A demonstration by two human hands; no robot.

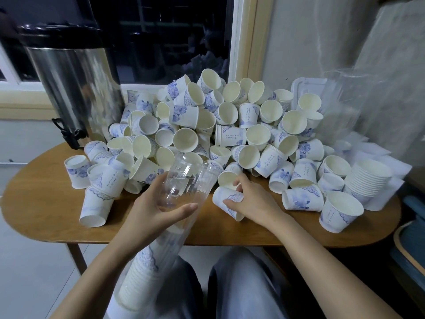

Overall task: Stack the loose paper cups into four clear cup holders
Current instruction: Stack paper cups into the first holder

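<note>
At frame centre the left hand point(158, 208) grips the clear cup holder point(184, 183), so the right hand point(250, 201), closed around a loose paper cup point(226, 202) on the worktop point(46, 203), should feed it base-first, squarely.

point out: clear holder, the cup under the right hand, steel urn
clear holder point(184, 180), head view, on its transparent wall near the open end.
cup point(222, 199), head view, on its printed side, left of the fingers.
steel urn point(76, 88), head view, on the shiny body.
</note>
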